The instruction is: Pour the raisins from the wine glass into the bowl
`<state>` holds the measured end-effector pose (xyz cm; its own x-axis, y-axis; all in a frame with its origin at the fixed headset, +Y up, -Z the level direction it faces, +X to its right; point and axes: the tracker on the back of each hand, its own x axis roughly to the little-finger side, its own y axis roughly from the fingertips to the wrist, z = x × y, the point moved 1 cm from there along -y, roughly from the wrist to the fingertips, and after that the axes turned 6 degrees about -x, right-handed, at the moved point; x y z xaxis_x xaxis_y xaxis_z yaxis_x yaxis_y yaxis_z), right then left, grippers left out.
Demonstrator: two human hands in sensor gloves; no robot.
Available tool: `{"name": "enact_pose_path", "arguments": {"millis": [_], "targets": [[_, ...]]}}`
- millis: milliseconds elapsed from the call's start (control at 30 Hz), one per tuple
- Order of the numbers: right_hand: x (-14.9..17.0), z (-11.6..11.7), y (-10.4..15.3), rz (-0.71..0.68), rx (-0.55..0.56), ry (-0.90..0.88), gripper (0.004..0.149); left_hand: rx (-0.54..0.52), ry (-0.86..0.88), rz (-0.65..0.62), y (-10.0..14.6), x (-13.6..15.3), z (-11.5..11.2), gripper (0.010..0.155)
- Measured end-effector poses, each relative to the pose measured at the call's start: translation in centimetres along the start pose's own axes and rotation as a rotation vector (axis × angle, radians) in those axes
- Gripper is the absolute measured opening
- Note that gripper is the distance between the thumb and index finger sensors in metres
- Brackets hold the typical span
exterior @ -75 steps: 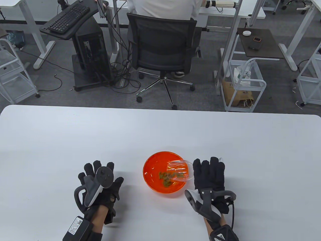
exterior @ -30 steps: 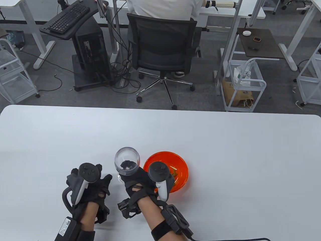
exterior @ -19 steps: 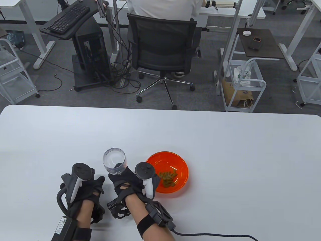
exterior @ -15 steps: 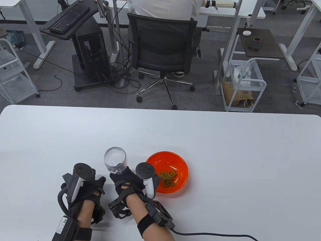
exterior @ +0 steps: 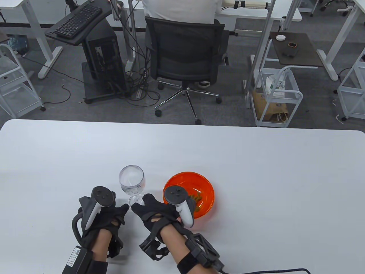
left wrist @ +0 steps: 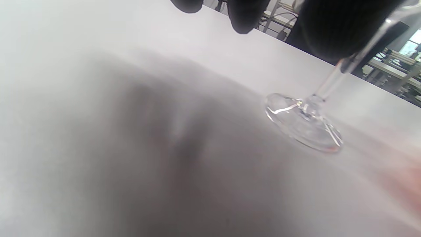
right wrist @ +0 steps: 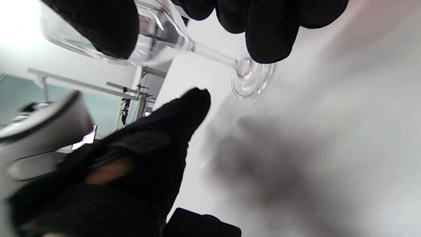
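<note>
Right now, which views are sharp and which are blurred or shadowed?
Table view: sharp, evenly lit, wine glass and bowl crisp. Left wrist view: glass foot in focus, table under a broad soft shadow, fingers blurred. Right wrist view: soft throughout, left hand blurred, overexposed top left.

wine glass [right wrist: 197,49] on table [right wrist: 345,131], fingers [right wrist: 269,36] above foot

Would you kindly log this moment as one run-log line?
wine glass: empty, upright on table | raisins: in bowl | right hand: beside stem | left hand: idle
</note>
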<state>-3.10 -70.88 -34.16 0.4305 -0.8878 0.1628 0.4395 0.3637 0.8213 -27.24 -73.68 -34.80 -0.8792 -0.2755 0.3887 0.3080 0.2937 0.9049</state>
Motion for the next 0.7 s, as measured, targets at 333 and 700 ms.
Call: {"name": "enact_pose_path", "arguments": {"millis": [333,700], "targets": [[3.7,-11.5,10.4,-0.13,0.489,0.496,0.079,0.124,-0.063,-0.139,1.1,-3.0,-2.0,0.108],[8.6,-13.5,11.9,-0.076,0.69,0.846,0.086,0.115,-0.127,-0.149,1.7,-3.8,-2.7,0.112]]}}
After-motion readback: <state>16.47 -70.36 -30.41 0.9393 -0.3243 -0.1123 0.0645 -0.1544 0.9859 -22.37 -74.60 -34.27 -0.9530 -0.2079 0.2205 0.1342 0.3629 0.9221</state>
